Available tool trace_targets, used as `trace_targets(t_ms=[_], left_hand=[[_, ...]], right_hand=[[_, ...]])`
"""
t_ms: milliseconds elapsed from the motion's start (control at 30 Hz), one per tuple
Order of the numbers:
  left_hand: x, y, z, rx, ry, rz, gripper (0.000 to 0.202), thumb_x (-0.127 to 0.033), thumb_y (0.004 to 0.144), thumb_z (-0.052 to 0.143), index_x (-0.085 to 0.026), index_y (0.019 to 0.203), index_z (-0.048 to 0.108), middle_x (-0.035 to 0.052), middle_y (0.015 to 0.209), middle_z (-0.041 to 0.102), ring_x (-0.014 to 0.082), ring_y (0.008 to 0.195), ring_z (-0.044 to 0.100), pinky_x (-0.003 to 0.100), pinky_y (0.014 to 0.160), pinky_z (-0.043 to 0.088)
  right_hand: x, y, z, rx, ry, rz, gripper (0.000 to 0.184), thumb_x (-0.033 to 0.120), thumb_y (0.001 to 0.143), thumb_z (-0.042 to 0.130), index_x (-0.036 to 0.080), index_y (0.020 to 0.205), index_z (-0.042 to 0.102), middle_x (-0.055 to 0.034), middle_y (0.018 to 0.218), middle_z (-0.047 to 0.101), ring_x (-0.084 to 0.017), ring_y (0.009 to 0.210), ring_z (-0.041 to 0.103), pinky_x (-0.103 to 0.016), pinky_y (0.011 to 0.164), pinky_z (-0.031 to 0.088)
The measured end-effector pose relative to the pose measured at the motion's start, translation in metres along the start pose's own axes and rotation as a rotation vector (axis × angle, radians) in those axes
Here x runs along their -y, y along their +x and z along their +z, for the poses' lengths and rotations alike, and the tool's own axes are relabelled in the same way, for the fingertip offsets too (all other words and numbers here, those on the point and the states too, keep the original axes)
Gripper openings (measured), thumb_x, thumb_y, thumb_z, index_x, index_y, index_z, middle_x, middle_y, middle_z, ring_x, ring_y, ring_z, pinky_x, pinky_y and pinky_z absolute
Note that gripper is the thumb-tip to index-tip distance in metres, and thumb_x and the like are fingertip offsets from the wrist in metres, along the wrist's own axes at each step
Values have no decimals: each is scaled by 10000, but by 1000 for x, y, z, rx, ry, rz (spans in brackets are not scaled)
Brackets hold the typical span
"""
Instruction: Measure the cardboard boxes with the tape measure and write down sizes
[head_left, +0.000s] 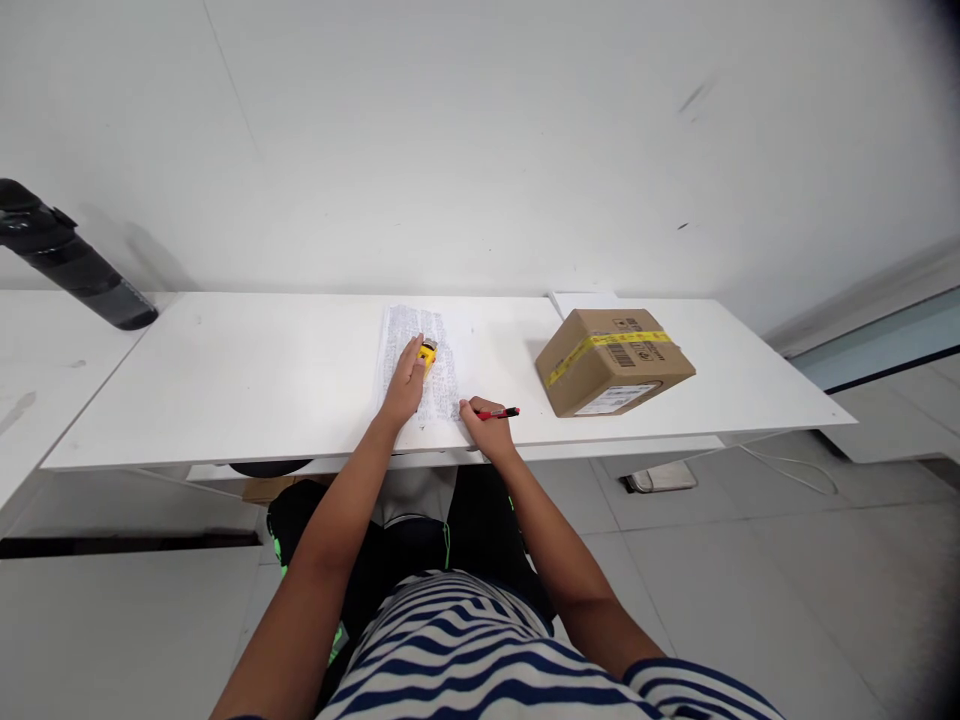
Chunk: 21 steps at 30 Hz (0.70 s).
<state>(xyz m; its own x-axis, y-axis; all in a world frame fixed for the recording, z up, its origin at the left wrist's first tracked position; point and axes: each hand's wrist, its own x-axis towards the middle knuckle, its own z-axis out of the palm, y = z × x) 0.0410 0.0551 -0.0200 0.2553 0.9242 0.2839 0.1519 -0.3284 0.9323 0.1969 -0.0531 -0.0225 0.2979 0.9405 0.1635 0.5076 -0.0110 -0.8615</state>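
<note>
The left hand [406, 385] is resting on a sheet of paper [448, 393] and holding a yellow tool [427, 356], probably a tape measure, between its thumb and fingers. The right hand [486, 425] is gripping a red pen [495, 413] at the sheet's lower right corner, the black end pointing away to the right. The paper is lying on the white table [247, 370], near its front edge, and is carrying dense rows of small dark writing, too fine to read from here.

To the right, well apart from the tool, a brown cardboard box [559, 372] is sitting at an angle on the table. Yellow tape [609, 340] is running across it, bearing dark print that is not coming out legibly. Black handling symbols and a barcode-like block are showing on the cardboard, while a white label [616, 399] with small print is facing the person. Behind the box, a flat white item [581, 301] is lying by the wall [465, 150]. At the far left, a black wrapped cylinder [75, 255] is standing tilted in view.
</note>
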Motion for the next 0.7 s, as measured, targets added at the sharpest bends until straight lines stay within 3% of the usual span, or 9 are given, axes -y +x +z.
trace_targets(t_ms=[133,233,367,567,633,700], left_hand=[[-1,-1,-2,50,-13,-10,492,-397,1040,389,-304,1508,510,15,1695,316,218,1588,232,421,1302,185],[-2,-3,-1,61,9,25,495,-395,1041,391,-279,1507,513,50,1651,400,225,1552,320,414,1291,222],[-2,-4,0,31,51,19,530,-451,1053,365,-259,1537,461,83,1585,483,234,1482,429,412,1249,308],[-2,-2,-3,3,105,53,516,-490,1018,464,-243,1469,511,112,1509,552,253,1398,513,431,1198,376],[0,-1,-4,-17,112,57,501,-476,1006,494,-239,1447,519,119,1479,570,256,1366,536,433,1175,399],[2,-1,-3,-39,119,64,489,-459,997,512,-235,1431,522,124,1457,577,255,1342,548,429,1158,411]], right_hand=[[1,0,0,-32,-10,8,420,478,861,459,254,550,287,35,529,343,-141,564,356,-310,586,260],[1,0,-1,-52,-36,-6,411,474,864,452,254,557,288,35,534,346,-139,569,353,-310,590,249],[-1,-1,0,17,3,-1,418,483,845,464,254,555,269,44,524,322,-129,555,349,-297,570,253],[-4,-1,5,-44,-107,-103,410,450,859,451,251,540,289,36,511,352,-134,543,362,-301,574,250],[-5,-1,6,-41,-90,-95,426,469,881,461,248,541,332,29,522,396,-142,557,397,-300,584,280],[-7,0,7,-122,-37,-67,405,503,909,478,237,605,456,11,604,504,-158,620,470,-299,625,344]])
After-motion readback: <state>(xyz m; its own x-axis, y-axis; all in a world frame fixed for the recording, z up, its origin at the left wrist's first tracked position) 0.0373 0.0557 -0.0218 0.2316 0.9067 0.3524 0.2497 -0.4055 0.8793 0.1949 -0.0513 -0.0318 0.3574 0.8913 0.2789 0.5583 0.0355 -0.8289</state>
